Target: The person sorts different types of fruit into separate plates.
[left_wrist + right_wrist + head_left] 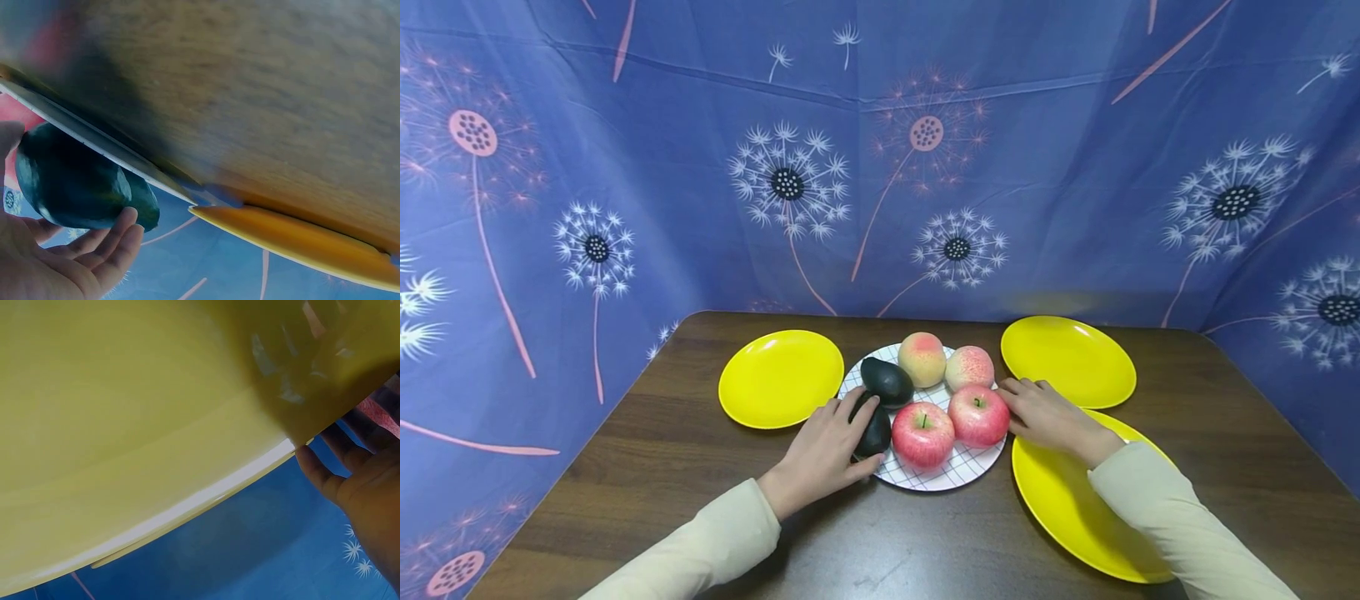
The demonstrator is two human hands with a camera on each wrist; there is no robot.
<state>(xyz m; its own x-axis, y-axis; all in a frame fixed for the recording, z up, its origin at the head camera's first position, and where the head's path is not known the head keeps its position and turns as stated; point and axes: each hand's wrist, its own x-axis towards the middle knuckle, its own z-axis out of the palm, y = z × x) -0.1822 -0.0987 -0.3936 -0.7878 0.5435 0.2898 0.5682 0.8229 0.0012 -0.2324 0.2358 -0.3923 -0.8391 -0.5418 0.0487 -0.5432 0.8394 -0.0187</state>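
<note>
A white plate with a blue checked pattern holds fruit in the middle of the table. My left hand grips the nearer dark green avocado at its left edge, thumb and fingers on opposite sides. Behind that lies a second avocado. Two red apples sit at the front, a left one and a right one. My right hand is at the right apple's outer side, its fingers extended; contact is unclear. Two peaches, one yellowish and one pinker, lie at the back.
One yellow plate stands left of the fruit, another at the back right. A larger yellow plate lies under my right forearm. Behind the wooden table hangs a blue dandelion-print cloth.
</note>
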